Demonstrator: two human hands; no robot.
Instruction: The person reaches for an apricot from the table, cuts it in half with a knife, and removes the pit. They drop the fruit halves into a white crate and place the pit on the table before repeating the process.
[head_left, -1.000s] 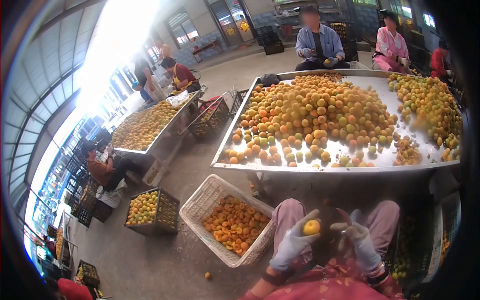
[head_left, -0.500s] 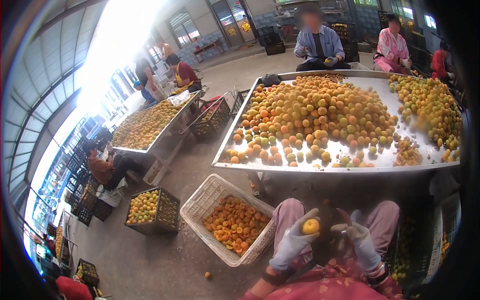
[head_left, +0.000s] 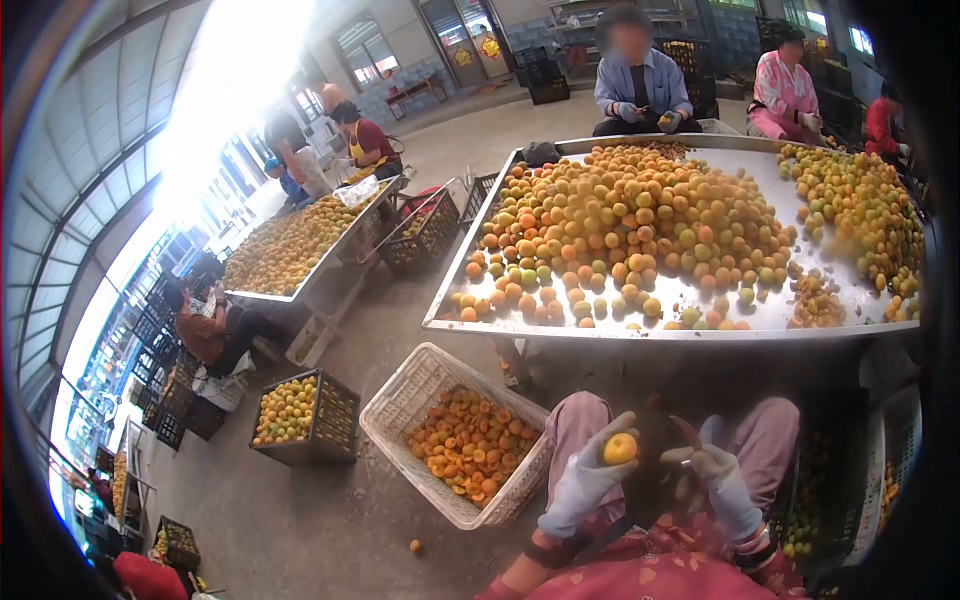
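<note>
In a white glove, my left hand grips a yellow-orange apricot between thumb and fingers, above my lap. Opposite it, my gloved right hand is closed around a small curved knife, whose reddish, narrow end points up and to the left. The knife and the apricot are apart. Left of my knees stands a white plastic crate holding many opened apricot halves. In front of me, whole apricots are heaped on a metal-topped table.
Dark crates stand close on my right. A black crate of apricots sits farther left, and one loose fruit lies on the floor. Co-workers sit across the table, one in a blue shirt. A second fruit-covered table stands at left.
My hands keep nearly the same pose, with the apricot turned slightly. Across the table, the co-worker in blue has lowered one hand toward the other.
</note>
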